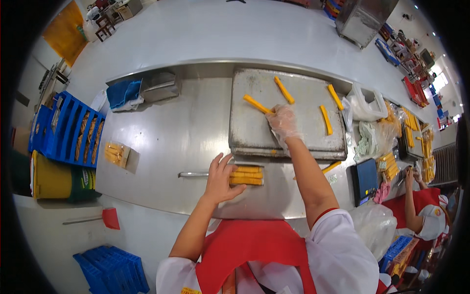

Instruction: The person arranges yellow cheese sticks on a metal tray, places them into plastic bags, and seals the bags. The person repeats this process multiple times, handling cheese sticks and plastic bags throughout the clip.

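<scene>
The steel table [161,142] fills the centre of the frame, w/ a big worn metal tray [254,122] on its upper-right part. A blue crate [66,130] sits at the left edge, a yellow-green bucket [49,179] below it, and a clear plastic bag [364,105] just right of the tray.

On the tray, four yellow sticks lie well apart. The right hand [283,122], in a thin clear glove, reaches up onto the tray; its fingers look closed round the near end of the yellow stick [257,104] at centre-top, though the grip itself is blurred under the glove. The other three lie at [284,90], [335,97] and [326,120], untouched.

The left hand [223,179] is bare, fingers spread, thumb out, resting against the left side of the stacked sticks [246,175] in a small pile on the table just below the tray's front edge. It pinches nothing; it seems to steady or square the pile.

Small bits: a packed bundle [117,154] at the table's left, a loose stick [332,167] right of the forearm, a dark scale [366,180] at lower right.

Judged progress: prob. well along, as a pile is already gathered and only four sticks are left on the tray, one in hand. A co-worker's hand [416,175] works at far right.
</scene>
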Tool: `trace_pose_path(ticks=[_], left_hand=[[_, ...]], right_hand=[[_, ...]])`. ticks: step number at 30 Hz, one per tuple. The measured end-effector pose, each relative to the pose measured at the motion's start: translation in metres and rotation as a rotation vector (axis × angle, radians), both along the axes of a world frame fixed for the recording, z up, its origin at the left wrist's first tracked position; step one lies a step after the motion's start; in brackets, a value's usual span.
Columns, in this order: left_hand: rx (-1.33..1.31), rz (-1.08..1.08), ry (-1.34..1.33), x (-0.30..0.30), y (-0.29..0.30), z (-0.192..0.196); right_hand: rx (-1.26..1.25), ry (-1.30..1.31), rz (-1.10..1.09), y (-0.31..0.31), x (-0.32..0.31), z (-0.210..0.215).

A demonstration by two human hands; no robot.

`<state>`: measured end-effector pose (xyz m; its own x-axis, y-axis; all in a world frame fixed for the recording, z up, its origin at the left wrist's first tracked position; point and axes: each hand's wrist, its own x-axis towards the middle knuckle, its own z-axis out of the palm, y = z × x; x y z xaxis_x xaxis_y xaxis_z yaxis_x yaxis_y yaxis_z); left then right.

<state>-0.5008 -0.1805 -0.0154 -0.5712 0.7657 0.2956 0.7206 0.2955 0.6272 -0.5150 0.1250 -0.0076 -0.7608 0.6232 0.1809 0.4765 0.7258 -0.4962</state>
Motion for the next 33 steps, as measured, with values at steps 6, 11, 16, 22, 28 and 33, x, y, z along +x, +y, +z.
trace_pose_path(ticks=[6, 11, 16, 22, 28, 33], left_hand=[[-0.107, -0.024, 0.009, -0.004, -0.008, -0.012], [-0.079, -0.043, -0.032, -0.003, 0.0, -0.018], [-0.114, -0.067, 0.018, -0.001, 0.004, -0.022], [-0.1, -0.033, 0.046, -0.001, -0.001, -0.019], [-0.1, -0.047, 0.038, 0.001, 0.006, -0.013], [-0.097, -0.04, 0.02, 0.002, 0.004, -0.009]], right_hand=[[-0.502, -0.149, 0.121, -0.047, 0.091, 0.061], [-0.294, -0.265, 0.393, -0.088, 0.166, 0.016], [-0.272, -0.094, 0.613, -0.104, 0.154, 0.019], [-0.367, 0.068, -0.161, -0.016, 0.063, 0.05], [0.102, 0.183, -0.202, 0.076, -0.007, -0.005], [-0.265, 0.117, 0.018, 0.044, 0.015, 0.005]])
